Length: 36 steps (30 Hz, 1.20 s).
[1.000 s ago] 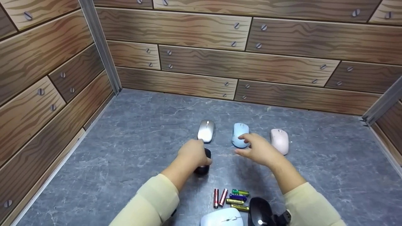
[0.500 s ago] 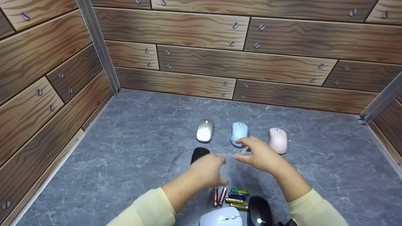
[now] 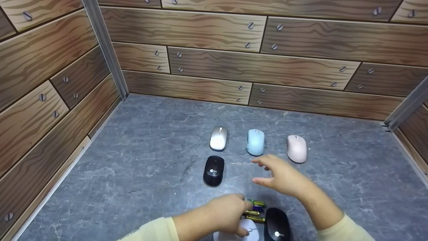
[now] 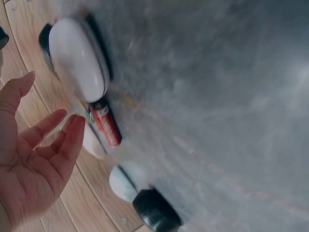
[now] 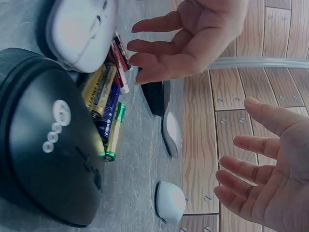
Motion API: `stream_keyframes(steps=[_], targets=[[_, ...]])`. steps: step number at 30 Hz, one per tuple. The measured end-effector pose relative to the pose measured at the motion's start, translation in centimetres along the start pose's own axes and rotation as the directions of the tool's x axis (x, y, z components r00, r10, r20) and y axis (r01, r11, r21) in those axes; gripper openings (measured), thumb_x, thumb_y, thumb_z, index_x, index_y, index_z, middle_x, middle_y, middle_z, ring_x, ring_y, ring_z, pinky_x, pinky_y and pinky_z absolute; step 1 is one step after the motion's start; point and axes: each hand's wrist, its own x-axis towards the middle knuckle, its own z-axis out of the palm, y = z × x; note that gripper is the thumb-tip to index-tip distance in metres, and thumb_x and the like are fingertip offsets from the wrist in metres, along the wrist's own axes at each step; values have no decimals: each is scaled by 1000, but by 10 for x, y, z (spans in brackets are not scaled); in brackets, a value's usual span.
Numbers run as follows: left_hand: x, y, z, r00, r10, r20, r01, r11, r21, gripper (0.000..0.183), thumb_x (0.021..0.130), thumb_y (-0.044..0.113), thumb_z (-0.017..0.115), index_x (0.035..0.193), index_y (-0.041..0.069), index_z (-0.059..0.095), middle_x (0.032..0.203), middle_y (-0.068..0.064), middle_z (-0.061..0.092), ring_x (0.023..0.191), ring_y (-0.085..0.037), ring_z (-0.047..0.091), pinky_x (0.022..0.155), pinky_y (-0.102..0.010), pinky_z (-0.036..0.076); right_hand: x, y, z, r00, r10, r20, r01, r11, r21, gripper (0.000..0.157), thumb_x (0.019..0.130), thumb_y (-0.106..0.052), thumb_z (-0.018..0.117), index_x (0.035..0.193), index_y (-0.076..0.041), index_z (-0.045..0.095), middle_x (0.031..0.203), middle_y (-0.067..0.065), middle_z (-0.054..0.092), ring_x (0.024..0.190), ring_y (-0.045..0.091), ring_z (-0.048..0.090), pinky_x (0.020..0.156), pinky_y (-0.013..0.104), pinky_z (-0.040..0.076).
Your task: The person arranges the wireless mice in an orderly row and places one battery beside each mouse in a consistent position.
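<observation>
My left hand [image 3: 227, 212] reaches over the white computer mouse [image 5: 82, 29] near the front, fingers relaxed and spread, nothing held. In the head view it overlaps that mouse and hides the red batteries [image 5: 119, 60]. Beside the mouse lie gold [image 5: 104, 92], blue [image 5: 109, 113] and green [image 5: 116, 133] batteries. A black mouse [image 3: 277, 225] sits right of them. My right hand [image 3: 281, 175] hovers with thumb and fingers apart, holding nothing, nearest to the light blue mouse [image 3: 255, 142]. Another black mouse [image 3: 214, 170] rests left of centre.
Farther back on the grey marbled tabletop [image 3: 150, 134] lie a silver mouse [image 3: 219, 138] and a pale pink mouse [image 3: 297, 149], in a row with the blue one. Wood-patterned panels [image 3: 214, 60] wall the back and sides, with metal strips [image 3: 107, 50] at the corners.
My left hand has let go of the black mouse left of centre and come toward the front, over the white mouse and batteries. My right hand has drawn back slightly from the blue mouse.
</observation>
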Motion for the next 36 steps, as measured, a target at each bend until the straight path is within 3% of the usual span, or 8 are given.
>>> stream_keyframes(steps=[5,12,15,23,31,36], targets=[[-8,4,11,997,68,-20,-67,996,52,41,62,49,76,89,23,60,77,9,49,61,-5,47,49,-19,39,-10,0,5,1000,-22,14,22,1000,-6,50,80,-37,67,120,-9,56,106,6,57,95,25,56,81,42,48],[-12,6,24,982,157,-109,-141,979,146,25,67,23,72,90,21,62,79,5,51,65,-8,51,46,-21,40,-17,6,13,999,-26,39,27,1000,-3,48,80,-35,68,118,-8,57,104,7,58,94,26,57,79,43,49],[-12,6,27,977,172,-126,-148,973,176,18,74,21,66,91,21,61,79,4,51,66,-8,51,46,-22,40,-18,9,14,999,-15,46,14,1000,3,48,80,-34,68,118,-8,57,106,8,58,95,27,57,79,44,49],[-11,9,29,982,149,-116,-124,972,201,11,79,20,62,90,21,61,81,3,53,66,-9,53,44,-23,43,-19,9,12,999,-5,37,5,1000,12,50,80,-41,66,118,-9,57,106,7,59,96,27,57,80,44,49],[-13,15,27,987,115,-109,-94,979,182,11,79,20,61,90,21,61,81,2,55,68,-9,54,42,-23,43,-19,11,10,1000,-2,24,1,1000,19,48,80,-35,68,117,-7,57,104,7,59,93,27,57,79,43,49],[-10,17,15,993,80,-81,-70,991,114,24,73,27,70,94,22,60,81,5,54,70,-7,53,47,-23,43,-17,16,6,1000,27,-4,-27,999,20,47,80,-35,68,116,-7,58,106,8,59,94,28,58,80,44,49]])
